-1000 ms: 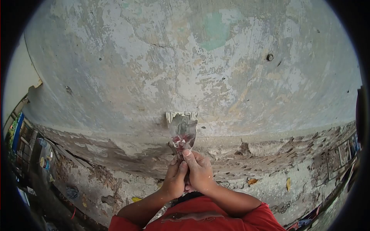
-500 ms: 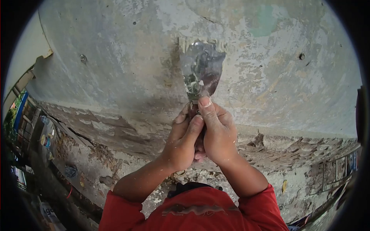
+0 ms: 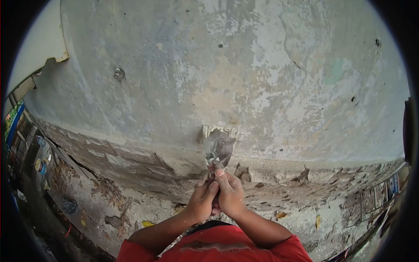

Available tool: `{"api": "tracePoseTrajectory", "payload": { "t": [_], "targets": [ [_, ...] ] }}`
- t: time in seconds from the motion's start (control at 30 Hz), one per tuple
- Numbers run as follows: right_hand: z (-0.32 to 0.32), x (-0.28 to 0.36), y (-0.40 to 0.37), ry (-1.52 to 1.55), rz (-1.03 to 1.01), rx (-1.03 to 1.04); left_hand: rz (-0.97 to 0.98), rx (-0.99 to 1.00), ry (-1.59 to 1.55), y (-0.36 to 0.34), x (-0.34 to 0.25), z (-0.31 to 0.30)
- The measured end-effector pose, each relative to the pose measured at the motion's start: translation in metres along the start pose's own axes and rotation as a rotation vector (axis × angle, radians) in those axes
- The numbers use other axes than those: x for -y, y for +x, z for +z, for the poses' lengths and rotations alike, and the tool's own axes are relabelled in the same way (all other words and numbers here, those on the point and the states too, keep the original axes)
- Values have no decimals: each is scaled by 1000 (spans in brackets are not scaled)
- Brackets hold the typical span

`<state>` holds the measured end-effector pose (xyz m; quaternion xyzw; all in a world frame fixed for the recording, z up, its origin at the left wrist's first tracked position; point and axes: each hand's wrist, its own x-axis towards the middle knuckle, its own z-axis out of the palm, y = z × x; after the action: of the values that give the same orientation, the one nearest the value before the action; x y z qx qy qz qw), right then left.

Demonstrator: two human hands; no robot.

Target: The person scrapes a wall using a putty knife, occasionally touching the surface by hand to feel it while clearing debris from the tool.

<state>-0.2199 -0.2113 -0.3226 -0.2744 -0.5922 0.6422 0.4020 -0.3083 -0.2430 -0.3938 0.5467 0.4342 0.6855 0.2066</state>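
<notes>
A putty knife [image 3: 219,146] with a wide, residue-smeared metal blade points up, its edge against or very close to the lower part of the peeling plaster wall [image 3: 152,78]. Both hands are wrapped around its handle, close to my body. My left hand [image 3: 200,201] grips from the left side, and my right hand [image 3: 231,195] from the right, a thumb resting near the base of the blade. Dust coats the fingers. Most of the handle is hidden inside my hands.
Below the plaster runs a rough ledge of broken masonry [image 3: 301,174]. Dry leaves [image 3: 107,192] and debris lie on the ground at left. A crumpled dark lump [image 3: 70,205] sits there too. At right a framed panel [image 3: 379,196] leans low.
Both hands have brought the putty knife down the wall and nearer my body. The view has tilted up, showing more of the upper wall.
</notes>
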Motion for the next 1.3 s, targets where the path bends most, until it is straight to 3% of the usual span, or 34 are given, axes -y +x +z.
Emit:
{"api": "tracePoseTrajectory", "payload": {
  "t": [0.03,0.1,0.13,0.17,0.3,0.33,0.37,0.43,0.47,0.53,0.57,0.7,0.73,0.77,0.87,0.97,1.03,1.07,1.17,1.23,1.3],
  "targets": [
    [7,6,-2,73,41,21,18,13,11,9,-16,-4],
    [18,35,10,72,19,66,-510,132,-325,36,-82,-27],
    [23,56,18,46,79,100,-554,140,-342,52,-98,-33],
    [30,66,26,53,85,89,-447,149,-328,67,-110,-37],
    [40,60,31,167,-18,87,-458,129,-342,67,-103,-40],
    [32,49,22,126,66,84,-463,87,-305,55,-93,-37],
    [25,32,11,127,50,45,-338,26,-248,40,-83,-23],
    [11,5,-5,101,-55,-95,61,91,20,18,-45,-6],
    [2,19,-5,90,-62,-114,65,104,2,26,-56,2],
    [-15,51,-5,177,148,-59,-466,211,-266,40,-89,14],
    [-21,56,-2,185,163,-72,-502,229,-315,49,-93,19],
    [-42,45,-5,88,112,-14,-212,202,13,34,-63,40],
    [-44,30,-9,111,79,-66,14,105,207,28,-60,49],
    [-50,24,-10,129,54,-114,20,96,203,31,-59,52],
    [-57,57,1,198,100,7,-558,136,-195,46,-98,55],
    [-61,60,-4,185,68,69,-135,31,75,39,-80,63],
    [-67,51,-8,113,192,77,-193,8,39,30,-83,69],
    [-66,50,-6,146,72,71,-264,-3,-15,29,-86,72],
    [-72,75,6,223,148,240,-438,42,-161,44,-103,70],
    [-76,58,4,190,135,262,-357,8,-84,34,-91,78],
    [-69,49,2,207,14,146,-259,-194,3,27,-80,91]
  ]
}}
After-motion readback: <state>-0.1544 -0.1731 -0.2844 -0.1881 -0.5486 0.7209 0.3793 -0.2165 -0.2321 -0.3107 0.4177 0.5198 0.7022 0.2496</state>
